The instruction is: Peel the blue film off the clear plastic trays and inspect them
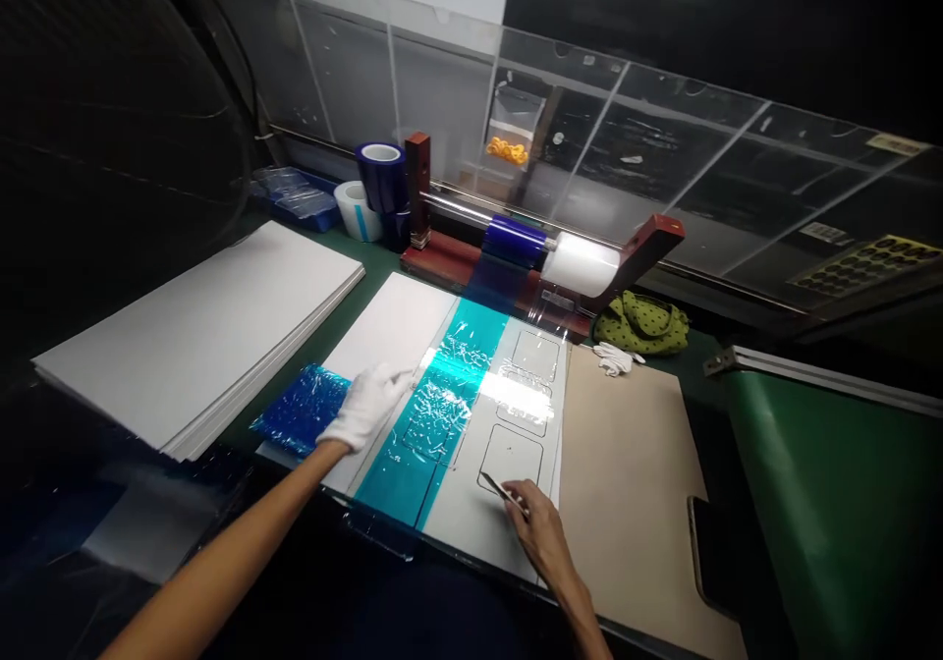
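My left hand (pixel 360 407) wears a white glove and rests at the left edge of the white sheet, fingers stretched toward a strip of blue film (pixel 398 473). Crinkles and glare cover the middle of this film. My bare right hand (pixel 539 527) is closed around a slim pointed metal tool (pixel 502 493), perhaps tweezers. Its tip is over the sheet, close to a rounded-square outline (pixel 512 459). More such outlines run up the sheet under clear film. Beside my left wrist lies a crumpled blue film bundle (pixel 302 410).
At the back, a red stand (pixel 457 259) carries a blue film roll (pixel 514 240) and a white roll (pixel 585 263). A stack of white sheets (pixel 198 326) lies left; brown board (pixel 634 483), a phone (pixel 707 552) and a white glove (pixel 616 358) lie right.
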### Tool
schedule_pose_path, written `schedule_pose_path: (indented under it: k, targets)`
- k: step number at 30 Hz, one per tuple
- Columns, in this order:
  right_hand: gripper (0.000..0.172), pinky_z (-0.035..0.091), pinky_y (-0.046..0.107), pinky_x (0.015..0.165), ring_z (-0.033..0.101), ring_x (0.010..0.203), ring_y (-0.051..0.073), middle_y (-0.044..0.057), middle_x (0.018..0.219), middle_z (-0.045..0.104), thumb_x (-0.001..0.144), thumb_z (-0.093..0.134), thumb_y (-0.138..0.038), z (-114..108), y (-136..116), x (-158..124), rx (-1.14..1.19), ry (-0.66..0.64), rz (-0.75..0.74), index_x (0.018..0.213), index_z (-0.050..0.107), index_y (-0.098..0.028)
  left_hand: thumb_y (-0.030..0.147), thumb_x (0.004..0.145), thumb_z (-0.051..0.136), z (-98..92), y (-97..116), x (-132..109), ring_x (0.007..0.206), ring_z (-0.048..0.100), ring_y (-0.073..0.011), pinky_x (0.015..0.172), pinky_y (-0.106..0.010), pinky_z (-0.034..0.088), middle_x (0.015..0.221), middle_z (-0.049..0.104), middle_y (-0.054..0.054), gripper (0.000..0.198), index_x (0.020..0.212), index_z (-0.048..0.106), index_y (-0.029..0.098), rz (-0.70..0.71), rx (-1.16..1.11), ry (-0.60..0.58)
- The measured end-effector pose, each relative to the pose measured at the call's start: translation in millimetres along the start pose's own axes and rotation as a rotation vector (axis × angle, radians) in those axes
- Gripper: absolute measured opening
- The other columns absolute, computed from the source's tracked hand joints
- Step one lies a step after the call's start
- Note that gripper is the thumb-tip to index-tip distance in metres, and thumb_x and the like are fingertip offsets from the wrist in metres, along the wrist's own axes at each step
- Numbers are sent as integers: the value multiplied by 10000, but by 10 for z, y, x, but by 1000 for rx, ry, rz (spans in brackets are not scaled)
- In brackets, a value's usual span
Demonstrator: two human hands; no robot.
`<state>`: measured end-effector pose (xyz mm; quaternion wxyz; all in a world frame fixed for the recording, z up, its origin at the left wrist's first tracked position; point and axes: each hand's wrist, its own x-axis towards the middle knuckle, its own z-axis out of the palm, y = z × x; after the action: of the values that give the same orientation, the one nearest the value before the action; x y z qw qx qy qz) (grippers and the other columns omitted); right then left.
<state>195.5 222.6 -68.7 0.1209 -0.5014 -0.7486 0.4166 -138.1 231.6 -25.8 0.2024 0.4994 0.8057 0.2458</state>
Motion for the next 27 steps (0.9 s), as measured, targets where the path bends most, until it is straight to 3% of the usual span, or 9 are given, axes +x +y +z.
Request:
schedule_pose_path:
  k: [3, 7, 11, 16, 19, 22, 25, 27]
  targets:
    - [305, 440, 257, 683, 617, 801, 173, 51, 937, 629, 904, 364, -214, 269, -353, 203, -258, -51, -133, 1043, 634, -234, 469, 857, 462, 73, -292, -649, 793, 555, -189, 740, -320, 427, 813, 636, -55, 353, 979, 701, 240, -6, 83, -21]
    - [323, 358, 216, 573, 613, 755, 147, 16, 949, 625, 934, 350, -196, 590, -702, 472, -518, -135, -224, 1074, 622, -302, 462, 875, 414, 344, -546, -1330, 799, 535, -233, 710, -360, 399, 903, 626, -89, 419, 1245, 549, 320, 75, 368, -60]
    - [326, 325, 219, 556, 602, 764, 144, 13, 952, 611, 951, 339, -223, 793, -951, 715, -671, -195, -286, 1106, 606, -328, 498, 852, 440, 560, -589, -1563, 842, 542, -271, 703, -385, 400, 999, 612, -125, 505, 1309, 481, 287, -74, 512, -15]
    - [342, 334, 225, 580, 593, 808, 148, 29, 976, 599, 961, 319, -232, 943, -1208, 898, -765, -279, -337, 1116, 611, -314, 473, 887, 358, 481, -635, -1713, 854, 545, -257, 717, -372, 395, 1067, 595, -138, 461, 1179, 588, 199, -290, 448, 113]
    - [354, 338, 226, 587, 591, 802, 149, 33, 966, 591, 971, 291, -247, 999, -1288, 926, -794, -299, -359, 1112, 611, -305, 537, 851, 389, 421, -716, -1868, 833, 554, -258, 705, -370, 396, 1021, 603, -126, 495, 1126, 596, 181, -480, 261, 155]
    - [372, 343, 226, 593, 588, 795, 147, 33, 953, 588, 974, 271, -245, 1004, -1294, 914, -808, -299, -362, 1109, 613, -297, 618, 760, 486, 438, -753, -1979, 807, 572, -235, 698, -337, 409, 917, 633, -77, 507, 993, 641, 196, -652, -244, 82]
    - [377, 350, 225, 602, 581, 803, 144, 33, 964, 588, 970, 273, -243, 948, -1237, 874, -813, -316, -335, 1122, 612, -312, 665, 682, 545, 496, -724, -1997, 704, 557, -193, 657, -296, 399, 751, 629, -26, 497, 794, 666, 196, -721, -722, 18]
    - [379, 352, 225, 608, 577, 815, 146, 33, 973, 587, 968, 275, -243, 883, -1169, 829, -815, -318, -313, 1133, 607, -324, 680, 648, 565, 534, -698, -1976, 622, 512, -167, 619, -286, 376, 645, 585, -2, 503, 703, 653, 188, -733, -826, 10]
